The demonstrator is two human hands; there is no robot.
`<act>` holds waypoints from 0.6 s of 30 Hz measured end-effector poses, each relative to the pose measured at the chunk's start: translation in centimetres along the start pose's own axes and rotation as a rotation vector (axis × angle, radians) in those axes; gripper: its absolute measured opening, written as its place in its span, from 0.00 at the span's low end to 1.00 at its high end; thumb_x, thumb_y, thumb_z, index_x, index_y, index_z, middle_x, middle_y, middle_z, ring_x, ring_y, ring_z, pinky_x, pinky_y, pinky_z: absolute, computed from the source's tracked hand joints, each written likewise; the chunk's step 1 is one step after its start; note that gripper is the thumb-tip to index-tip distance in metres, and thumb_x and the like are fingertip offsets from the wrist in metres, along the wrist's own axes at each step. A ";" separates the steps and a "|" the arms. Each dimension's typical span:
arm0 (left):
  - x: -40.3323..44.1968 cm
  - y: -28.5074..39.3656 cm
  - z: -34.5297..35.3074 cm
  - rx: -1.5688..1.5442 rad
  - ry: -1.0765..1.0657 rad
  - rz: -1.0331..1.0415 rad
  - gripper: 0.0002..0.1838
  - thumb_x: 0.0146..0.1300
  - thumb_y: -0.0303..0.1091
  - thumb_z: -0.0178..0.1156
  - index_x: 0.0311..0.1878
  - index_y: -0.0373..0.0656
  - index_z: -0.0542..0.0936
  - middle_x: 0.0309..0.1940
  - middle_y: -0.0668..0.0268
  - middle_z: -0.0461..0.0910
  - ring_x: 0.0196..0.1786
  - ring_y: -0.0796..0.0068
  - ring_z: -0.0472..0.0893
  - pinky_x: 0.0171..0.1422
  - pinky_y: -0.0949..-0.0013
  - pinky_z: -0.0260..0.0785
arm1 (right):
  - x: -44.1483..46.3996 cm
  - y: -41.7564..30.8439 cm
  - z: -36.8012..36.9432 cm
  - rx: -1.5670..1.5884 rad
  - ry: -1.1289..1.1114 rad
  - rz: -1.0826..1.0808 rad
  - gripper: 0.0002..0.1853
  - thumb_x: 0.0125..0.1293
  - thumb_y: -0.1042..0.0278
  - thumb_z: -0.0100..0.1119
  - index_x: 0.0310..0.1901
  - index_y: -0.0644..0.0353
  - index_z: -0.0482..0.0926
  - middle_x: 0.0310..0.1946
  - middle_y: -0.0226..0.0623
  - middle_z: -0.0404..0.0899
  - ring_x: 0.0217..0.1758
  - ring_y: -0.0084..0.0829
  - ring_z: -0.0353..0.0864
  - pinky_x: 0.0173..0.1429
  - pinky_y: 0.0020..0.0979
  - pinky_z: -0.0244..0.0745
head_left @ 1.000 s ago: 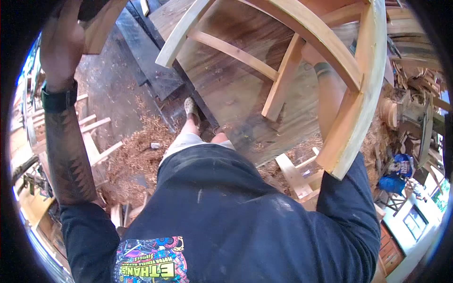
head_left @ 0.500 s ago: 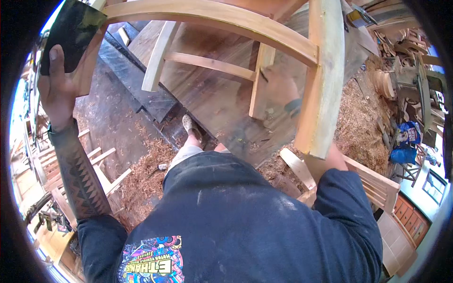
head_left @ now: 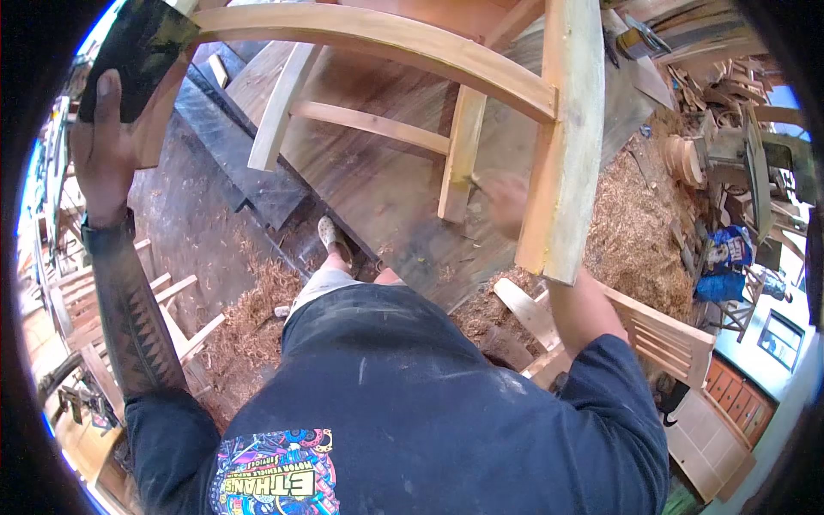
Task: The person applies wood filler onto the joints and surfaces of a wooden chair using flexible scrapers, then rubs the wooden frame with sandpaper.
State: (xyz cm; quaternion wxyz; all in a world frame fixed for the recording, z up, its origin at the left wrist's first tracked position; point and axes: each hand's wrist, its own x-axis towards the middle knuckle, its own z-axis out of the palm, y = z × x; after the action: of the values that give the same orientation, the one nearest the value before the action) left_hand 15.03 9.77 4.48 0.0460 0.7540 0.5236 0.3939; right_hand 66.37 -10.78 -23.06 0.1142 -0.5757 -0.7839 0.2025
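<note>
A wooden chair frame (head_left: 378, 33) with a curved rail and squared legs stands tilted in front of me. My left hand (head_left: 107, 154) is closed around its upper left end, the thumb lying on a flat black piece (head_left: 142, 56) there; whether that piece is part of the frame I cannot tell. Behind the near right leg (head_left: 562, 163), my right hand (head_left: 508, 204) is blurred and partly hidden. From its fingers a thin, stick-like tool (head_left: 475, 181) points at the lower end of an inner leg (head_left: 459, 163).
Under the frame lies a brown board (head_left: 378, 197), with dark planks (head_left: 240, 163) at its left. Wood shavings (head_left: 639, 232) cover the ground. A can with a brush (head_left: 639, 41) sits at upper right. A slatted wooden piece (head_left: 661, 339) is beside my right arm, and more wooden frames (head_left: 163, 300) stand left.
The chair frame's right side has shifted slightly left in view. My right hand has moved down the inner leg with the thin tool. My left hand keeps its hold.
</note>
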 end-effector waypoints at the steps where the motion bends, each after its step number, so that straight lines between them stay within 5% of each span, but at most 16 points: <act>1: 0.1 -0.5 0.2 -0.011 0.019 0.102 0.30 0.80 0.57 0.59 0.52 0.32 0.87 0.37 0.65 0.88 0.35 0.83 0.84 0.38 0.75 0.74 | 1.9 -0.2 -2.3 -0.112 -0.122 0.057 0.26 0.64 0.75 0.57 0.64 0.53 0.83 0.64 0.40 0.83 0.70 0.46 0.79 0.75 0.45 0.73; 3: 0.3 -2.3 -0.1 0.037 0.019 0.176 0.28 0.80 0.54 0.60 0.55 0.31 0.86 0.40 0.63 0.88 0.38 0.82 0.85 0.40 0.74 0.75 | 4.6 1.8 -3.7 0.260 -0.218 0.104 0.26 0.62 0.76 0.59 0.63 0.48 0.85 0.65 0.35 0.84 0.72 0.45 0.78 0.75 0.46 0.73; 4: 0.3 -2.4 -0.2 0.019 0.011 0.147 0.27 0.81 0.52 0.60 0.57 0.32 0.85 0.42 0.63 0.88 0.39 0.81 0.85 0.41 0.74 0.75 | 5.5 3.9 -4.0 0.745 -0.184 0.084 0.27 0.61 0.76 0.60 0.62 0.46 0.86 0.66 0.32 0.84 0.73 0.44 0.78 0.76 0.47 0.73; 7: 0.2 0.2 -0.1 -0.192 -0.037 -0.120 0.22 0.81 0.43 0.61 0.67 0.36 0.81 0.45 0.62 0.89 0.43 0.77 0.85 0.43 0.69 0.74 | 7.7 7.6 -3.4 1.325 -0.165 0.090 0.30 0.59 0.78 0.62 0.63 0.42 0.86 0.68 0.27 0.83 0.74 0.45 0.76 0.76 0.48 0.73; 9: 0.2 -1.4 -0.4 -0.048 -0.064 0.053 0.22 0.79 0.41 0.64 0.70 0.40 0.80 0.48 0.61 0.89 0.43 0.76 0.85 0.44 0.69 0.74 | 9.0 9.6 -1.8 0.955 -0.113 -0.044 0.31 0.58 0.79 0.63 0.64 0.42 0.86 0.69 0.25 0.82 0.75 0.45 0.75 0.77 0.49 0.73; 12: 0.2 -4.4 -0.9 0.249 -0.007 0.440 0.26 0.75 0.40 0.69 0.73 0.48 0.80 0.50 0.59 0.88 0.44 0.76 0.85 0.45 0.69 0.75 | 7.7 9.1 -1.3 -0.307 0.046 -0.352 0.31 0.59 0.78 0.63 0.66 0.44 0.84 0.71 0.28 0.80 0.75 0.45 0.74 0.77 0.51 0.71; 15: 0.8 -6.5 -2.1 0.607 0.005 0.721 0.33 0.69 0.36 0.72 0.77 0.48 0.75 0.57 0.56 0.86 0.48 0.67 0.86 0.53 0.65 0.78 | 4.7 6.0 -3.2 -0.298 -0.026 -0.334 0.30 0.59 0.75 0.65 0.66 0.45 0.84 0.68 0.31 0.81 0.72 0.46 0.76 0.75 0.50 0.72; 18: 0.2 -7.3 -2.5 0.769 -0.002 0.703 0.42 0.67 0.29 0.72 0.83 0.50 0.67 0.61 0.51 0.84 0.49 0.57 0.84 0.54 0.55 0.76 | 4.8 3.7 -5.5 -0.316 -0.027 -0.226 0.26 0.60 0.71 0.65 0.62 0.47 0.85 0.59 0.35 0.84 0.67 0.43 0.79 0.70 0.48 0.74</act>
State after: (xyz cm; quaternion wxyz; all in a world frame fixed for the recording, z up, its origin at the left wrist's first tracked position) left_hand 7.93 12.39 2.77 -0.3687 0.8471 0.3457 0.1639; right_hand 70.27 -4.25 -20.09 0.0339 -0.4920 -0.8671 0.0703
